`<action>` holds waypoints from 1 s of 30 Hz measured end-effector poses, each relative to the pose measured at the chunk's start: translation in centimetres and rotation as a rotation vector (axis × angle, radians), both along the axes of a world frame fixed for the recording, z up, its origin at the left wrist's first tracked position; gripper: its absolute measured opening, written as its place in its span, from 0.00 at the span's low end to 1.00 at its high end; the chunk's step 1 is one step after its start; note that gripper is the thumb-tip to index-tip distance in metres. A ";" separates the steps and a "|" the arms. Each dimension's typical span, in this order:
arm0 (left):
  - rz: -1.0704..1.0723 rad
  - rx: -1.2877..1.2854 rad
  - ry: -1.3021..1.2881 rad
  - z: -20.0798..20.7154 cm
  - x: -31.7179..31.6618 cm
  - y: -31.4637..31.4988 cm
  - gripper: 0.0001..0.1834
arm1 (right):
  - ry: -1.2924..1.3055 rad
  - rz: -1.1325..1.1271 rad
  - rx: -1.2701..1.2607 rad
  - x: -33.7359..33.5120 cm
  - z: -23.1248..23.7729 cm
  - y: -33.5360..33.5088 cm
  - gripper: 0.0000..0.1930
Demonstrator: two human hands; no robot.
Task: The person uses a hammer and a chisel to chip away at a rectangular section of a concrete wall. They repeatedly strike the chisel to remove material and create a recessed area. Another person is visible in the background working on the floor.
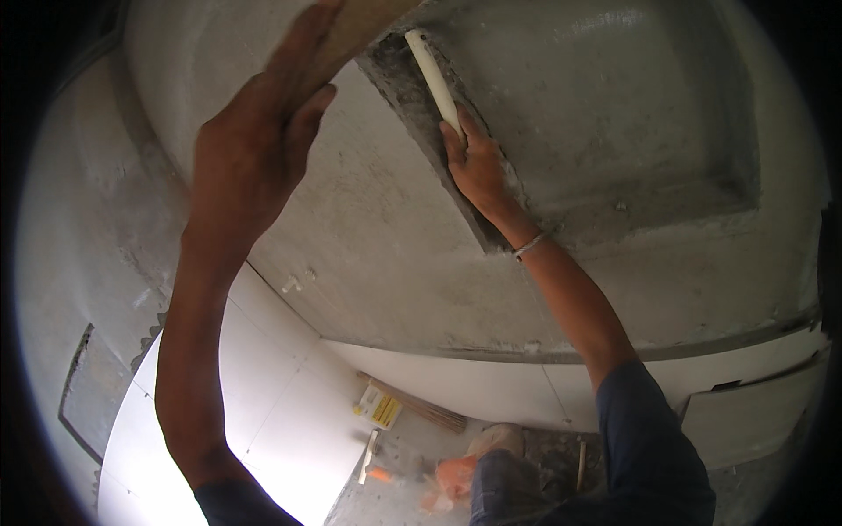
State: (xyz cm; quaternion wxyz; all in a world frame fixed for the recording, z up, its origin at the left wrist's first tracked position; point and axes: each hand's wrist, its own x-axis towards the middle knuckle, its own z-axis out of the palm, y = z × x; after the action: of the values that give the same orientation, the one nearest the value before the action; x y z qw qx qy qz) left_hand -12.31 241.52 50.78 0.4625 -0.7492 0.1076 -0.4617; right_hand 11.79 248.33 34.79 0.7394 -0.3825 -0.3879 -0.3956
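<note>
My left hand [254, 149] is raised high on the left, closed around the lower end of a brown board [364, 31] that runs out of the top edge. The thumb lies on one side of it and the fingers, partly blurred, on the other. Toward the top middle, my right hand [478, 171] grips a narrow off-white bar [430, 70], which slants up and left. The bar lies over a dark, rough strip [399, 88] along the side of a rectangular recess [623, 105] in the grey cement wall. Whether the bar touches the strip, I cannot tell.
White tile panels [447, 373] cover the lower wall. Below are a yellow-and-white package [379, 408], a bundle of thin sticks [421, 408] and an orange object [456, 478] on the floor. A pale panel [750, 416] leans at the right. A small pipe fitting [300, 280] sticks out of the wall.
</note>
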 end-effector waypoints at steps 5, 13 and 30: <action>0.740 -0.232 0.066 1.0 1.3 1.1 0.32 | 0.065 0.124 -0.075 -0.6 -0.3 -0.1 0.22; 0.008 -0.243 0.068 -0.7 -0.1 -0.4 0.31 | 0.053 0.092 0.047 -0.1 -0.3 0.6 0.21; -0.161 0.028 0.134 1.3 1.5 -3.0 0.28 | -0.007 -0.163 -0.081 -0.2 0.1 -1.5 0.21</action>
State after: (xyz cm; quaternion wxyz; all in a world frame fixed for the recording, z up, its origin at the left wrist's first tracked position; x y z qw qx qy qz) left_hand -10.85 238.54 52.11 0.4259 -0.7609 0.2046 -0.4448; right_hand 11.62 246.86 34.86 0.6873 -0.4411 -0.3735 -0.4399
